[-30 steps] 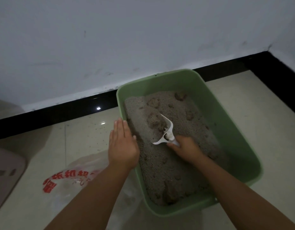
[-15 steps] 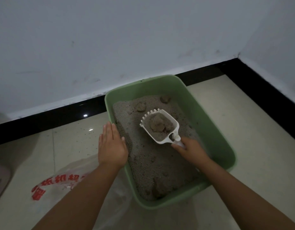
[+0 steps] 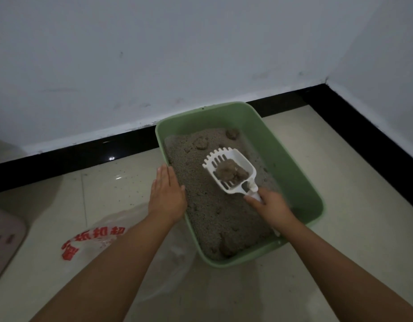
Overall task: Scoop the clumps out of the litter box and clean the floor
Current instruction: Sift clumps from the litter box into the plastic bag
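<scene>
Head view shows right hand (image 3: 271, 206) grasping a white scoop (image 3: 231, 170) with a clump (image 3: 230, 172), left hand (image 3: 167, 196) flat on the green box (image 3: 293, 173) rim, and red unreadable writing on the bag (image 3: 96, 240).

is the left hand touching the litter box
Touching. The head view shows the left hand lying flat, fingers straight, on the left rim of the green litter box, with no gap between them.
</scene>
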A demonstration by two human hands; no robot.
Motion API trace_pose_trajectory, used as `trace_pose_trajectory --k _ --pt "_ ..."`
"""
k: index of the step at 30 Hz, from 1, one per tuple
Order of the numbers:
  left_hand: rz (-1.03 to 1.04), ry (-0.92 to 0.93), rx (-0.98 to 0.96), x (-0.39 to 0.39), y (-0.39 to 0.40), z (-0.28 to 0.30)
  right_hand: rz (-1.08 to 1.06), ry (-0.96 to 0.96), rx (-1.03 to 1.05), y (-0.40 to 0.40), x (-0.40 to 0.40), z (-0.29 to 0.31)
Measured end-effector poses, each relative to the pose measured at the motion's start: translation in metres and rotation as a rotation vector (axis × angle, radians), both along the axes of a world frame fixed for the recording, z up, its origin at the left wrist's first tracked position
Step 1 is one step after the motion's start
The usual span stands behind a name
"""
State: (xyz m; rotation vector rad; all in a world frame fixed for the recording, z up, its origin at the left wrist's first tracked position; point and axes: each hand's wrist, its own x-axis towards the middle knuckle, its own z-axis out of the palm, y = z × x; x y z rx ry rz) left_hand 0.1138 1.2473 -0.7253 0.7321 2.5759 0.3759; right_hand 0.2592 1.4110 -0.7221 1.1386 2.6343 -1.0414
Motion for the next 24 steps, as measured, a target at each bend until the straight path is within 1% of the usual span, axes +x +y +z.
trace_pose_trajectory --k 3,6,8,12,14,16,18,19,22,23,24 --pt "-0.021 -0.013 0.015 0.001 -0.004 0.000 -0.001 -0.006 0.018 -0.005 -0.001 0.001" --pt "-0.076 -0.040 0.028 0.003 -0.012 0.001 -0.037 0.028 -0.023 -0.011 -0.003 0.005" --pt "-0.108 -0.064 0.050 0.002 -0.022 0.001 -0.024 0.008 -0.009 -0.015 -0.005 0.009" --pt "-0.097 -0.075 0.075 -0.011 -0.054 0.007 -0.056 0.054 -0.062 -0.027 -0.002 0.017" --pt "-0.133 -0.082 0.059 -0.022 -0.077 0.012 -0.014 0.048 -0.015 -0.034 -0.001 0.022" --pt "-0.158 -0.120 0.072 -0.033 -0.103 0.017 0.021 0.044 -0.016 -0.043 -0.001 0.026" --pt "-0.123 -0.115 0.061 -0.041 -0.128 0.019 0.043 0.030 -0.084 -0.056 -0.001 0.032" --pt "-0.092 -0.093 0.021 -0.046 -0.140 0.018 0.064 0.029 -0.117 -0.063 -0.001 0.035" --pt "0.066 -0.055 -0.182 -0.055 -0.168 0.005 0.179 0.002 -0.211 -0.084 -0.006 0.047" --pt "0.148 -0.086 -0.188 -0.057 -0.175 0.000 0.255 -0.046 -0.205 -0.092 -0.009 0.050" --pt "0.227 -0.130 -0.148 -0.058 -0.180 -0.003 0.337 -0.099 -0.188 -0.098 -0.011 0.051"
